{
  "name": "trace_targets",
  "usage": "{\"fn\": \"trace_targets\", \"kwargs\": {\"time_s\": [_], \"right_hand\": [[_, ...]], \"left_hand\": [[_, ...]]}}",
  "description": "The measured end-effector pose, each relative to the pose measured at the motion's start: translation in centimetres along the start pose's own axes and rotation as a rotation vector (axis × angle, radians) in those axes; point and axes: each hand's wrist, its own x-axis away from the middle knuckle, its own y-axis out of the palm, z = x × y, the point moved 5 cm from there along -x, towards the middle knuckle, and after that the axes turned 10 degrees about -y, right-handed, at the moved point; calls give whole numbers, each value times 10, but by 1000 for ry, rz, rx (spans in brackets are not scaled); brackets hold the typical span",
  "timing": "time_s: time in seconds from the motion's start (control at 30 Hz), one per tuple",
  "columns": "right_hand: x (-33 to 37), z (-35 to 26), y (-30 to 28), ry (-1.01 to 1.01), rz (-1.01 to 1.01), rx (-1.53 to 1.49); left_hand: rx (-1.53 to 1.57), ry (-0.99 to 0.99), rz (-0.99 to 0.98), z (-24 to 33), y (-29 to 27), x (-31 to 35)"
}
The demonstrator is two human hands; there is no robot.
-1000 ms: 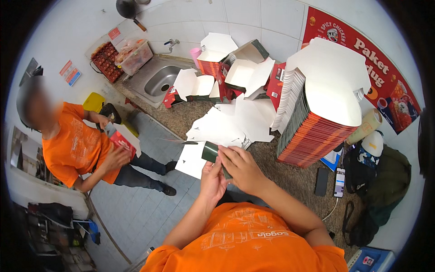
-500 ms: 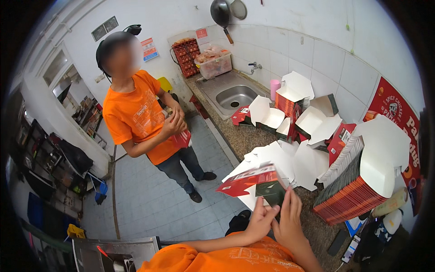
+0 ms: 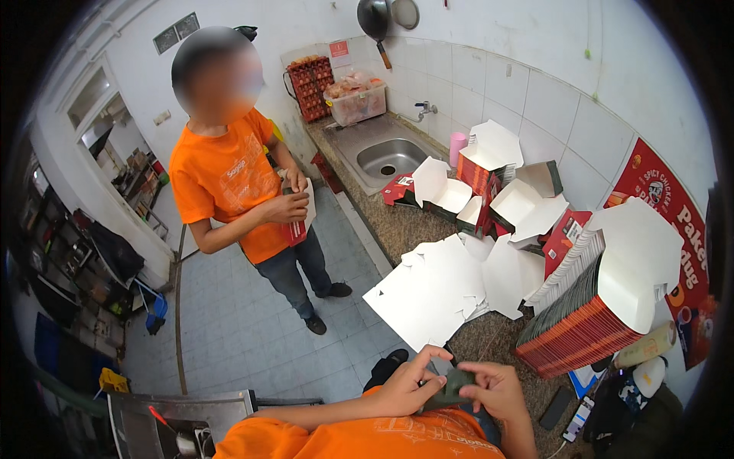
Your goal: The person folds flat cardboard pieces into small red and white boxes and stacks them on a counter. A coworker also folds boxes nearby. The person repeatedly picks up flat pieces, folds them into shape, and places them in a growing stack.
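Observation:
Close to my body, my left hand and my right hand hold a dark green carton piece between them. The thumbs and fingers of both hands pinch at its edges; much of it is hidden behind them and my shirt. Just beyond the hands, flat white carton blanks lie overlapping on the counter, reaching over its front edge. A partly opened white carton rests beside them. To the right stands a tall nested stack of red and green food cartons, white inside.
Several open cartons crowd the counter near a steel sink and a pink cup. Two phones lie at the lower right. A co-worker in orange stands across, holding a red carton.
The red and green carton in my hands has come down closer to my body, uncovering the white blanks. The co-worker's hands and carton have shifted. My view has moved slightly.

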Motion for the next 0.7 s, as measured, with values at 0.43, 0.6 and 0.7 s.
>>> {"fn": "trace_targets", "kwargs": {"time_s": [0.43,0.6,0.7], "right_hand": [[18,7,12,-195,-82,232],[17,14,5,-205,31,369],[27,18,23,-192,-323,308]], "left_hand": [[-131,204,-69,6,2,11],[-120,94,-116,18,1,10],[-20,117,-88,-2,3,13]]}}
